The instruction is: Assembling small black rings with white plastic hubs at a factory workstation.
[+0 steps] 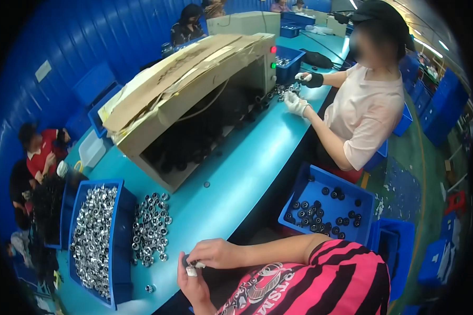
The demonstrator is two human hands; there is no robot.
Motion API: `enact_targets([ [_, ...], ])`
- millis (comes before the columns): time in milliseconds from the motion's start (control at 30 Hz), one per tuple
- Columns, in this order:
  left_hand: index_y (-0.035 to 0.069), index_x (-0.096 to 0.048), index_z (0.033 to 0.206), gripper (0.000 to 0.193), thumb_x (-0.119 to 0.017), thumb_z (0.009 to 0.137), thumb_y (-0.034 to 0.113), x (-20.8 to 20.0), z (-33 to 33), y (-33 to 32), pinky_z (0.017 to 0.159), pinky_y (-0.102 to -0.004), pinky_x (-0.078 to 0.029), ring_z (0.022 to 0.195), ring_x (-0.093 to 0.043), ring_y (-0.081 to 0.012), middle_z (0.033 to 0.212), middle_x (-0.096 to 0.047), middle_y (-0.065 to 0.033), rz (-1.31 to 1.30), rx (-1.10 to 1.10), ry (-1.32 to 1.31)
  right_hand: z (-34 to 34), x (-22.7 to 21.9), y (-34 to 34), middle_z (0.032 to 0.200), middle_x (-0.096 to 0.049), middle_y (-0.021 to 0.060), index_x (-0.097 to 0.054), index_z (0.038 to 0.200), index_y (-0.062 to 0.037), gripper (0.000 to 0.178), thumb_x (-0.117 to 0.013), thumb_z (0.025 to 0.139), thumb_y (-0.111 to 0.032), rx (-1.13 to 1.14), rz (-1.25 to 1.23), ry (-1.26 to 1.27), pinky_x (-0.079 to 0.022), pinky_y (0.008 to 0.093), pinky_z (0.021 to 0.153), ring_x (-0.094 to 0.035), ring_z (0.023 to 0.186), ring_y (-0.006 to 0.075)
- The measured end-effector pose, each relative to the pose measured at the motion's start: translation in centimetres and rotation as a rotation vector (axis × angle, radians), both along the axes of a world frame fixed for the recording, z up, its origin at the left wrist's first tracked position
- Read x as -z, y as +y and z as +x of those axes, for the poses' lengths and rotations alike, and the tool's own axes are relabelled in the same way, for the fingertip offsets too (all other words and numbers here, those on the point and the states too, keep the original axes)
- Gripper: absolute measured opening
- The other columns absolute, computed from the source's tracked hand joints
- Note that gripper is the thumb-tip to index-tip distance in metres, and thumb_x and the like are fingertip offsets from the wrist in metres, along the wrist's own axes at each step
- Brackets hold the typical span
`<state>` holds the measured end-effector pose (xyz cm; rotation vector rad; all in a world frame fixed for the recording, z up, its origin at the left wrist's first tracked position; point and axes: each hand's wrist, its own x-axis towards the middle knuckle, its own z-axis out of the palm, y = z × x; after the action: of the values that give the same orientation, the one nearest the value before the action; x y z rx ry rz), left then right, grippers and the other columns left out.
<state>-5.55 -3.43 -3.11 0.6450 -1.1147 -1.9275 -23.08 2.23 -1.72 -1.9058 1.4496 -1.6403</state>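
Near the front edge of the turquoise bench, my left hand (193,287) and my right hand (215,254) meet with fingers closed around a small dark round part (185,260). Fingers cover most of it, so its exact kind does not show. White wraps or finger covers appear on some of my fingertips. Beyond my hands lies a loose heap of shiny silver-and-black round parts (151,228). One single silver part (150,289) rests apart from the heap, nearer the edge. Left of the heap stands a blue bin (122,252) filled with similar silver parts.
A long cream box housing (157,170) with cardboard on top spans the bench, dark parts inside its opening. At right, a blue bin (333,181) holds black round parts. Farther along, a co-worker (370,100) in white gloves handles small parts. Other people sit across the bench.
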Motion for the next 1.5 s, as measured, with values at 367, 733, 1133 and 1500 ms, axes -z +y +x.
enact_targets([
  [367, -0.004, -0.053, 0.139, 0.044, -0.070, 0.104, 0.017, 0.8, 0.3, 0.5, 0.089, -0.0334, -0.058, 0.103, -0.068, -0.0202, 0.118, -0.067, -0.0123, -0.011, -0.118, -0.013, 0.3, -1.2, 0.4, 0.117, -0.064, 0.0117, -0.068, 0.129, -0.0063, 0.038, -0.074, 0.092, -0.015, -0.169, 0.338, -0.307, -0.055, 0.0350, 0.089, -0.067, 0.103, 0.0263],
  [733, -0.004, -0.061, 0.130, 0.034, -0.072, 0.102, 0.011, 1.9, 1.1, -0.1, 0.079, -0.0257, -0.057, 0.092, -0.067, -0.0139, 0.107, -0.068, -0.0083, -0.165, -0.164, -0.082, 1.1, 0.9, -0.5, 0.127, -0.069, 0.0159, -0.068, 0.130, -0.0024, 0.032, -0.062, 0.103, -0.020, -0.257, 0.402, -0.135, -0.053, 0.0444, 0.098, -0.066, 0.118, 0.0350],
  [1133, -0.002, -0.055, 0.134, 0.027, -0.051, 0.109, 0.008, 3.4, 0.5, 0.5, 0.096, -0.0326, -0.052, 0.105, -0.063, -0.0202, 0.120, -0.063, -0.0112, -0.634, -0.434, -0.458, 3.5, 0.6, -0.9, 0.108, -0.071, 0.0177, -0.069, 0.115, -0.0038, 0.024, -0.058, 0.102, -0.021, -0.144, 0.338, -0.223, -0.054, 0.0488, 0.085, -0.068, 0.099, 0.0415],
  [1500, 0.000, -0.059, 0.135, 0.028, -0.049, 0.111, 0.010, 2.9, 0.8, -0.2, 0.063, -0.0232, -0.054, 0.079, -0.064, -0.0111, 0.106, -0.066, -0.0086, -0.299, -0.215, -0.369, 2.3, 2.5, -1.4, 0.112, -0.071, 0.0149, -0.067, 0.117, -0.0029, 0.023, -0.061, 0.101, -0.018, -0.141, 0.437, 0.004, -0.053, 0.0482, 0.093, -0.066, 0.105, 0.0377],
])
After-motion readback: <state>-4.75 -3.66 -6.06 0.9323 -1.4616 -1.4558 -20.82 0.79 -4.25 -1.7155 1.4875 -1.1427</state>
